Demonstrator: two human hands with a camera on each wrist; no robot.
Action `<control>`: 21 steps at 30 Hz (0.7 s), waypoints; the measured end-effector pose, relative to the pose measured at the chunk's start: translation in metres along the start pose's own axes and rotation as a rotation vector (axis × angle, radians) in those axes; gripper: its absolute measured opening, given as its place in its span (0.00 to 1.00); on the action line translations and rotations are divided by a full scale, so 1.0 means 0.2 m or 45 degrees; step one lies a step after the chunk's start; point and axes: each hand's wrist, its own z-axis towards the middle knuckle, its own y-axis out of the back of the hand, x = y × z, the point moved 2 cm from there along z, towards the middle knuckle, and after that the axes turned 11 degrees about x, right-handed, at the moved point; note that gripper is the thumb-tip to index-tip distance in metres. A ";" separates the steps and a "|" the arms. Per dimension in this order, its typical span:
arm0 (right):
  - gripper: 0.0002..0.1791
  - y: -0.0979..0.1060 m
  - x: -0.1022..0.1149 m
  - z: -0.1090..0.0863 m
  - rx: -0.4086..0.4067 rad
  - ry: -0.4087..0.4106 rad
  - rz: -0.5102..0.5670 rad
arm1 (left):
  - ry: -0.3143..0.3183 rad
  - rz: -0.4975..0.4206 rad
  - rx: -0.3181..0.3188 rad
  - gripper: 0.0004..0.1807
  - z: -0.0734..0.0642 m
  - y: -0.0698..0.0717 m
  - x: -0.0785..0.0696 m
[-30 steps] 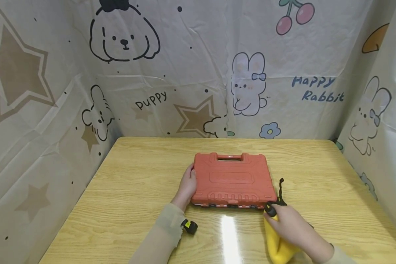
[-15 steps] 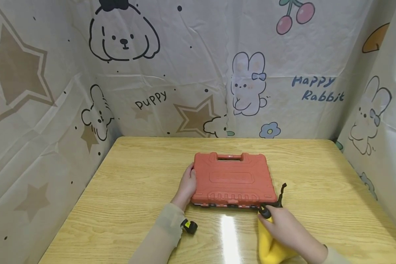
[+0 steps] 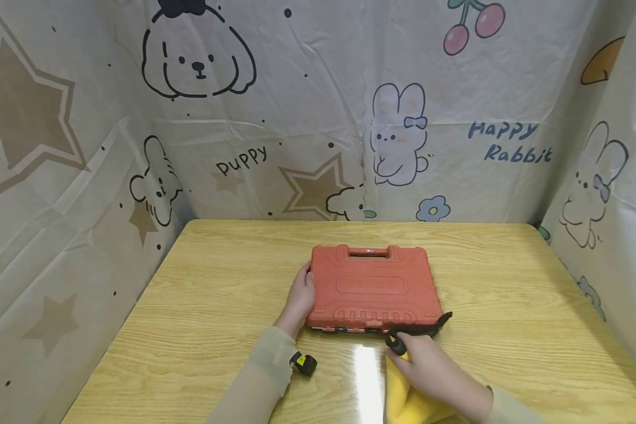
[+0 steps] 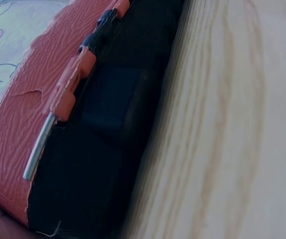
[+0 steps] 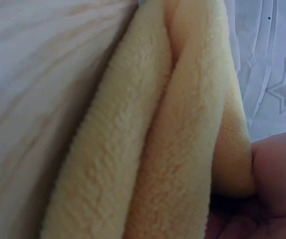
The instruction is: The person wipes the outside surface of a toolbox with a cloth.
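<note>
Red plastic carry case point(image 3: 371, 285) and yellow plush cloth point(image 3: 399, 397), 1 hand at each.
The case lies flat on the wood-grain table point(image 3: 233, 265), its handle point(image 3: 369, 251) at the far edge, its hinges point(image 4: 86, 62) at the near edge. The left hand point(image 3: 300, 299) rests against its left side; how far the fingers curl cannot be told. The right hand point(image 3: 434, 365) grasps the cloth just beside the near edge's right half, and the folds trail toward the person. A black strip point(image 3: 441, 324) runs from near that hand to the case's near right corner. In the left wrist view a metal hinge pin point(image 4: 38, 148) shows.
</note>
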 end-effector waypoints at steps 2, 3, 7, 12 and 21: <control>0.07 -0.01 0.02 0.02 0.023 0.002 0.018 | -0.001 -0.002 0.002 0.29 0.00 0.00 0.00; 0.06 -0.01 0.02 0.03 0.029 0.008 0.017 | 0.000 -0.004 0.003 0.29 0.00 0.00 0.00; 0.06 -0.03 0.05 0.05 0.082 0.025 0.034 | -0.003 -0.008 0.009 0.29 0.00 0.01 0.00; 0.07 -0.05 0.09 0.09 0.140 0.063 0.057 | -0.011 -0.007 0.011 0.28 0.00 0.01 -0.01; 0.08 -0.09 0.15 0.15 0.194 0.125 0.061 | -0.012 0.007 0.005 0.28 -0.01 0.01 0.00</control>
